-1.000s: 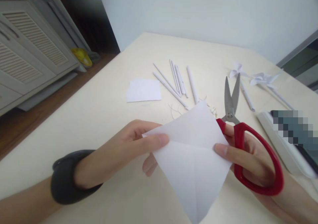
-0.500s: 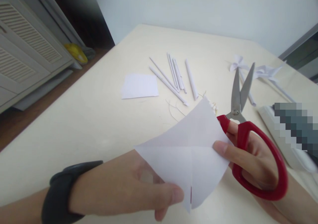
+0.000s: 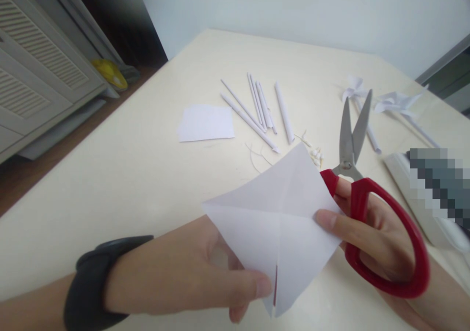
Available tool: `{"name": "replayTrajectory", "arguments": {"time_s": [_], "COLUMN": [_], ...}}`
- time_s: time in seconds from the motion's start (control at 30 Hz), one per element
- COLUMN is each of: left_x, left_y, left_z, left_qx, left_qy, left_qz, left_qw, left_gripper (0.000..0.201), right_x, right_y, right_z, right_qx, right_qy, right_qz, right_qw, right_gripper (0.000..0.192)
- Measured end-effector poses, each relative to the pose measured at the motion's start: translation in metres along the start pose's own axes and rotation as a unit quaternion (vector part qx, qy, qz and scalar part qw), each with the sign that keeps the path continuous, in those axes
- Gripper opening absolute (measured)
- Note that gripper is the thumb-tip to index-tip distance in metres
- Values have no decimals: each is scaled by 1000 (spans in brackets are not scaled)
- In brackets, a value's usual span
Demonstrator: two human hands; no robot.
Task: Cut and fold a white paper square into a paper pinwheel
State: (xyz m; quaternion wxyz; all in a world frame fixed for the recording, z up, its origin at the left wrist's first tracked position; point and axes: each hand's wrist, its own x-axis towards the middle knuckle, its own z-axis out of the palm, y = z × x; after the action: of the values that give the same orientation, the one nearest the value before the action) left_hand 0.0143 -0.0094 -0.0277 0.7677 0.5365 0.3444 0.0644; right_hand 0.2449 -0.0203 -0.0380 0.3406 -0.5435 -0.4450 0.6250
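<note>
A square sheet of white paper (image 3: pixel 271 213) is held up between both hands, one corner toward me. Faint creases cross at its middle, and a slit runs inward from the near corner. My left hand (image 3: pixel 220 277), with a black band on the wrist, pinches the paper just left of the slit. At the right corner, my right hand (image 3: pixel 370 238) grips the sheet between thumb and fingers. Red-handled scissors (image 3: pixel 362 194) hang on that same hand, blades parted and pointing away from me. Some right-hand fingers are hidden behind the paper and handles.
Several rolled paper tubes (image 3: pixel 253 108) and a stack of paper squares (image 3: pixel 206 123) lie beyond. Small white-tipped bits (image 3: pixel 316 157) and thin wire (image 3: pixel 255 157) lie near the paper. Two paper pinwheels (image 3: pixel 394 103) rest at the right, above a white box-like object (image 3: pixel 407 189).
The paper has tilted slightly and its near corner has shifted left. The slit's edges stand a little farther apart. Both hands keep their hold.
</note>
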Motion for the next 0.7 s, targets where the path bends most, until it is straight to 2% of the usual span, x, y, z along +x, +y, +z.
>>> {"name": "replayTrajectory", "arguments": {"time_s": [0.1, 0.33, 0.4, 0.5, 0.6, 0.7], "left_x": [1, 2, 2, 1, 1, 0], "left_y": [1, 5, 6, 6, 6, 5], "left_z": [2, 3, 3, 0, -6, -13], "left_qx": [-24, -75, -74, -68, -54, -12], "left_qy": [2, 0, 2, 15, 54, 134], "left_qz": [-7, -4, 7, 23, 41, 74], "left_qw": [1000, 997, 997, 997, 996, 988], "left_gripper": [10, 11, 9, 9, 11, 15], "right_x": [0, -6, -7, -4, -2, -3], "right_y": [2, -9, -12, -11, -8, -8], "right_z": [0, 8, 9, 7, 5, 7], "right_qx": [1, -14, -17, 2, 14, 49], "right_qy": [2, 17, 8, -18, -33, -23], "right_qz": [-4, 1, 15, 1, 10, 20], "right_qw": [1000, 1000, 1000, 1000, 999, 998], "right_gripper": [32, 27, 22, 20, 20, 19]}}
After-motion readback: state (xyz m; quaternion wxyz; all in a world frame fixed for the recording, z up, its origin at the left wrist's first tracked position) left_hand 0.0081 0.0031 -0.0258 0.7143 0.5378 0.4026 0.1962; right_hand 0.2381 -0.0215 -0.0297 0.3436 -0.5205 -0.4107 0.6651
